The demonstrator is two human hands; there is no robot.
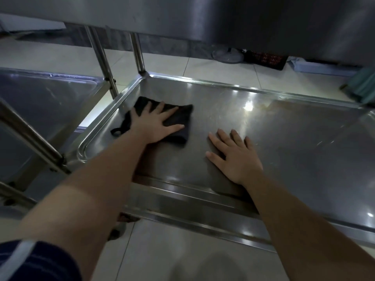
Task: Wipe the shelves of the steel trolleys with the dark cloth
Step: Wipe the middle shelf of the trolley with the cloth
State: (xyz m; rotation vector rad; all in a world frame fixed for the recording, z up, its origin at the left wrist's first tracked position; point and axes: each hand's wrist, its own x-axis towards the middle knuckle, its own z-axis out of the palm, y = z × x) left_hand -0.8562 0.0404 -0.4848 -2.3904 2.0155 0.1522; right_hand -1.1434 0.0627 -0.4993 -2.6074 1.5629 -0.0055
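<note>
Steel shelf (pixel 284 126), lower tier: my left hand (pixel 154 124) presses the dark cloth (pixel 180 120) flat near its far-left corner, fingers straight. Right hand (pixel 235 157) rests splayed, holding nothing. Risk: ungripped cloth bunches, skipping patches.

Commercial kitchen: steel trolleys (pixel 284 122) (raised-rim shelves), tiled floor (pixel 182 250), crate (pixel 265 58).

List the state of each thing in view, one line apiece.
Steel trolley shelf: glossy, lit by reflections.
Dark folded cloth: lying flat on that shelf, near its left rim.
Left hand: open, fingers spread, pressing the cloth.
Right hand: open, flat on bare steel beside the cloth.
Neighbouring steel shelf: untouched by either hand.
</note>
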